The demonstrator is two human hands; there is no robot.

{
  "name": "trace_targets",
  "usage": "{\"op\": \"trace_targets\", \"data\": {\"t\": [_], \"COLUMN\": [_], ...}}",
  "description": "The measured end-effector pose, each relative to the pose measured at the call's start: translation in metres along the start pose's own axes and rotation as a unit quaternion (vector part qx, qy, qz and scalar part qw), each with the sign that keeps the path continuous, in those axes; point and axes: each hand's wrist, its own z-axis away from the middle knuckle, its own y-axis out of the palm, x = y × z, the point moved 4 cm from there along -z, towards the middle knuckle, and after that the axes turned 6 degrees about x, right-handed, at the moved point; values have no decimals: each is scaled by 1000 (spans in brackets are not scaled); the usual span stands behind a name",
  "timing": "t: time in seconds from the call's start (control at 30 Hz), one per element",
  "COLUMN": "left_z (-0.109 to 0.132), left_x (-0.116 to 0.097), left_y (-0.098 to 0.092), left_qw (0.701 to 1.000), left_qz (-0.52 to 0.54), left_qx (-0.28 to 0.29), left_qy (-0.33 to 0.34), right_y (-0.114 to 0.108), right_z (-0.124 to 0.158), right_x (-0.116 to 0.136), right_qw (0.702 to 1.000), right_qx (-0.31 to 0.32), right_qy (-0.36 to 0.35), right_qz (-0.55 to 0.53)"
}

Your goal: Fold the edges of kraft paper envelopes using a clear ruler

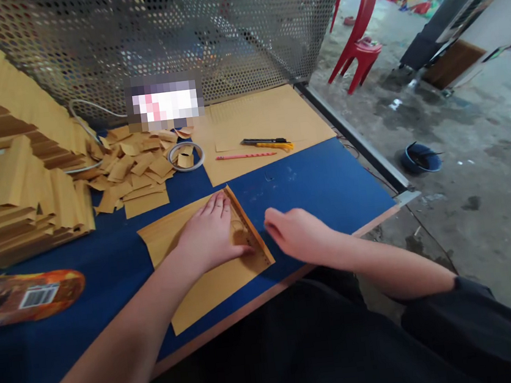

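Paper (217, 285) lies under left hand (209, 230); bucket (422, 160) contents unclear.

2 bare forearms (132, 322) reach forward. The left hand (207, 234) spreads palm down over the paper (205, 298), thumb (242, 250) stretched apart from the fingers (217, 203). The right hand (294, 230), its fingers curled in, is just right of the paper.

A perforated metal panel (164, 36) stands behind the desk (324, 190). At the far left lies a glossy packet (7, 299) — orange-brown, barcode showing. Beyond the right edge, on the stained concrete floor (496, 238), are a red plastic chair (362, 49) and a dark blue tub (415, 166).
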Motion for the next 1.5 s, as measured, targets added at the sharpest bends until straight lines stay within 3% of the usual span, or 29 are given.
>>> {"op": "trace_targets", "data": {"t": [0.07, 0.2, 0.33, 0.4, 0.47, 0.6, 0.7, 0.83, 1.03, 1.13, 1.23, 1.3, 1.37, 1.5], "left_z": [2, 10, 17, 17, 15, 6, 0, -6, -10, -11, -11, -11, -12, -15], "left_x": [1, 6, 15, 19, 23, 34, 44, 55, 61, 58, 52, 47, 42, 36], "left_y": [2, 3, -1, -2, -3, -5, -5, -3, 2, 4, 5, 4, 4, 4], "left_qw": [1000, 1000, 999, 998, 995, 976, 956, 934, 919, 928, 942, 948, 951, 947], "left_qz": [-3, 9, 17, 9, 10, 74, 150, 239, 274, 246, 202, 173, 149, 116], "left_qx": [-6, -11, -41, -64, -97, -198, -241, -260, -278, -275, -265, -264, -263, -278], "left_qy": [3, 12, 16, 18, 23, 49, 70, 60, 50, 57, 50, 50, 66, 109], "right_y": [-15, -24, -18, -12, -1, 43, 73, 86, 69, 53, 38, 35, 37, 53], "right_z": [-10, -33, -37, -26, -7, 31, 45, 54, 86, 94, 77, 61, 45, 28], "right_x": [-28, -82, -102, -89, -60, 15, 42, 46, 22, -6, -40, -54, -54, -35], "right_qw": [998, 993, 987, 978, 967, 939, 922, 897, 880, 891, 920, 921, 923, 938], "right_qx": [-58, -107, -156, -205, -239, -167, -133, -156, -197, -264, -333, -335, -309, -272], "right_qy": [18, 18, 17, -9, -74, -284, -330, -367, -417, -370, -171, -76, -62, -133], "right_qz": [-29, -38, 23, 40, 39, 97, 153, 189, 118, 10, -116, -183, -219, -168]}}
